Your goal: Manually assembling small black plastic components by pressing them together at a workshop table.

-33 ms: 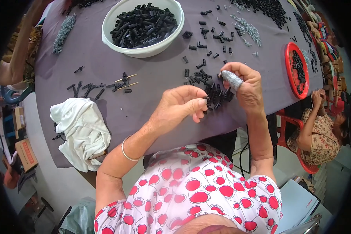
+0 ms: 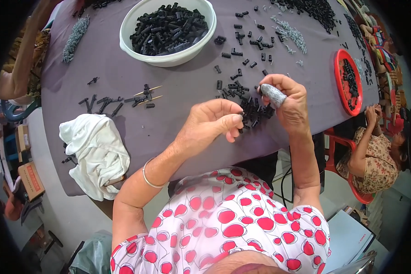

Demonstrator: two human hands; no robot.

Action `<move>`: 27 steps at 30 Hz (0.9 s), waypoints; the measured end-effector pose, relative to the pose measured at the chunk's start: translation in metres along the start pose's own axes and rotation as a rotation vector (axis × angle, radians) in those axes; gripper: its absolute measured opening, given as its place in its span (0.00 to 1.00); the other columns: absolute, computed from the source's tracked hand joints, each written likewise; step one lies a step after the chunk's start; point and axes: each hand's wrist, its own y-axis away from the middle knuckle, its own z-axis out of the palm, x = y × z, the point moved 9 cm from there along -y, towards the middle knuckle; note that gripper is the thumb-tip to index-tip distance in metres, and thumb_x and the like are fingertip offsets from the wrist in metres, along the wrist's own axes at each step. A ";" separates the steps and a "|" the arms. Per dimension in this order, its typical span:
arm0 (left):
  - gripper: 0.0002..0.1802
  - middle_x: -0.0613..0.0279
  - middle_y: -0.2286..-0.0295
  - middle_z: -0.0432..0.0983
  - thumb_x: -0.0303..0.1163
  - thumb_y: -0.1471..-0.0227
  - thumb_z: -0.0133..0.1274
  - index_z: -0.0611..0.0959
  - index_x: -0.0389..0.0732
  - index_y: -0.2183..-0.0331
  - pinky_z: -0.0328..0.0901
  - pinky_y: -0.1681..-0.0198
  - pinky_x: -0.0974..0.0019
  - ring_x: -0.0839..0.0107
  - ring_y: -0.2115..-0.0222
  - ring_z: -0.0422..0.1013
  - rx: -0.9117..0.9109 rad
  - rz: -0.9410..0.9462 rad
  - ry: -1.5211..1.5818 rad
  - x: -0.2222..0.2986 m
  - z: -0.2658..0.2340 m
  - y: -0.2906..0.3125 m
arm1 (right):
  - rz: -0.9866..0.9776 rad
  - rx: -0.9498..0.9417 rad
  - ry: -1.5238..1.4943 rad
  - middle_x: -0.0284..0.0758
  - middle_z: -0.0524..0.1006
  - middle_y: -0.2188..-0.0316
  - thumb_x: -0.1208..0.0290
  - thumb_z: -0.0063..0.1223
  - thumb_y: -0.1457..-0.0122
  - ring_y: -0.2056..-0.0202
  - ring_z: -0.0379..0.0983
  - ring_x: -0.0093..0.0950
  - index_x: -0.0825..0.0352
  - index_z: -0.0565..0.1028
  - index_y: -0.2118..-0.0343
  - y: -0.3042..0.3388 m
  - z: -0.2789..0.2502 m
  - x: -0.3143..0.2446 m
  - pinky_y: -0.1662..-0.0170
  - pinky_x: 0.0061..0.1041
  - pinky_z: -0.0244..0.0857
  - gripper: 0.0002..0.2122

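My left hand (image 2: 212, 121) is closed in a pinch, its fingertips on a small dark piece that mostly hides between them. To its right, my right hand (image 2: 290, 100) has one finger wrapped in a grey cover (image 2: 273, 95). Its fingertips are pressed together on a small black plastic part (image 2: 260, 89). The two hands are apart, above a loose heap of small black tube-shaped parts (image 2: 235, 90) on the purple-grey tablecloth (image 2: 178, 82).
A white bowl (image 2: 123, 43) full of black parts stands at the far side. On the left lie a white cloth (image 2: 93, 150) and black parts with thin sticks (image 2: 156, 87). Grey bristly pieces (image 2: 290, 33) lie far right, near a red tray (image 2: 338, 77). Another person (image 2: 374, 160) sits at right.
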 end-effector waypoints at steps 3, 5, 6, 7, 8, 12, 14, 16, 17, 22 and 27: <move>0.12 0.60 0.72 0.75 0.30 0.45 0.53 0.76 0.31 0.61 0.69 0.71 0.73 0.76 0.74 0.72 0.013 0.022 -0.006 0.001 0.000 -0.001 | 0.008 0.024 -0.113 0.27 0.75 0.76 0.79 0.56 0.47 0.76 0.67 0.13 0.71 0.77 0.65 0.010 0.003 0.003 0.72 0.13 0.61 0.06; 0.12 0.60 0.72 0.75 0.30 0.45 0.53 0.76 0.31 0.61 0.69 0.71 0.73 0.76 0.74 0.72 0.017 0.026 -0.010 0.001 -0.001 -0.001 | 0.023 0.030 -0.178 0.27 0.75 0.76 0.79 0.56 0.46 0.76 0.67 0.13 0.71 0.77 0.64 0.014 0.008 0.006 0.72 0.13 0.61 0.07; 0.12 0.60 0.72 0.75 0.30 0.45 0.53 0.76 0.31 0.61 0.69 0.71 0.73 0.76 0.74 0.72 0.022 0.023 -0.010 0.001 -0.001 -0.001 | 0.028 0.012 -0.198 0.27 0.75 0.75 0.79 0.56 0.46 0.76 0.68 0.13 0.71 0.77 0.64 0.015 0.011 0.007 0.72 0.13 0.61 0.07; 0.13 0.60 0.72 0.75 0.30 0.45 0.53 0.76 0.31 0.61 0.69 0.71 0.73 0.76 0.74 0.72 0.024 0.026 -0.010 0.002 -0.002 -0.001 | 0.033 -0.007 -0.218 0.27 0.76 0.75 0.79 0.57 0.47 0.75 0.68 0.13 0.72 0.77 0.63 0.016 0.016 0.008 0.72 0.12 0.62 0.08; 0.13 0.60 0.72 0.75 0.30 0.45 0.53 0.76 0.31 0.61 0.69 0.71 0.73 0.77 0.74 0.72 0.027 0.028 -0.009 0.002 -0.003 0.000 | 0.037 -0.011 -0.222 0.27 0.76 0.75 0.79 0.57 0.47 0.75 0.68 0.13 0.72 0.77 0.63 0.017 0.018 0.009 0.72 0.12 0.62 0.08; 0.13 0.60 0.72 0.75 0.30 0.45 0.53 0.75 0.31 0.61 0.69 0.72 0.73 0.77 0.74 0.72 0.032 0.031 0.018 0.000 -0.002 -0.002 | -0.068 -0.024 -0.226 0.27 0.76 0.72 0.81 0.58 0.48 0.73 0.70 0.13 0.72 0.76 0.63 0.025 0.028 -0.001 0.69 0.12 0.64 0.09; 0.13 0.60 0.72 0.76 0.31 0.45 0.53 0.76 0.31 0.61 0.69 0.72 0.73 0.77 0.74 0.72 0.026 0.049 0.029 0.002 -0.001 -0.002 | -0.188 -0.022 -0.216 0.29 0.76 0.68 0.83 0.57 0.49 0.68 0.71 0.14 0.72 0.75 0.63 0.030 0.032 -0.011 0.64 0.14 0.67 0.10; 0.13 0.59 0.72 0.76 0.31 0.45 0.54 0.76 0.31 0.61 0.69 0.72 0.73 0.77 0.75 0.72 0.032 0.055 0.033 0.001 -0.003 -0.002 | -0.215 -0.031 -0.208 0.30 0.76 0.68 0.84 0.56 0.49 0.67 0.72 0.15 0.73 0.75 0.63 0.033 0.035 -0.012 0.63 0.14 0.67 0.09; 0.14 0.59 0.72 0.76 0.31 0.45 0.54 0.76 0.31 0.61 0.69 0.72 0.73 0.77 0.75 0.72 0.032 0.064 0.037 0.002 -0.003 -0.002 | -0.248 -0.037 -0.198 0.30 0.76 0.67 0.85 0.56 0.49 0.66 0.72 0.16 0.73 0.75 0.63 0.035 0.036 -0.015 0.63 0.14 0.67 0.09; 0.14 0.59 0.72 0.77 0.31 0.45 0.54 0.77 0.30 0.60 0.69 0.71 0.74 0.77 0.75 0.72 0.082 0.087 0.047 0.004 -0.005 0.001 | -0.319 0.016 -0.072 0.32 0.75 0.66 0.88 0.54 0.50 0.66 0.72 0.17 0.74 0.74 0.63 0.045 0.036 -0.022 0.62 0.15 0.68 0.10; 0.13 0.59 0.72 0.77 0.29 0.45 0.54 0.77 0.30 0.61 0.69 0.71 0.75 0.78 0.75 0.72 0.101 0.147 -0.044 0.007 -0.003 0.002 | -0.355 0.047 0.028 0.32 0.75 0.66 0.89 0.54 0.51 0.66 0.73 0.18 0.74 0.74 0.64 0.050 0.036 -0.024 0.62 0.16 0.68 0.11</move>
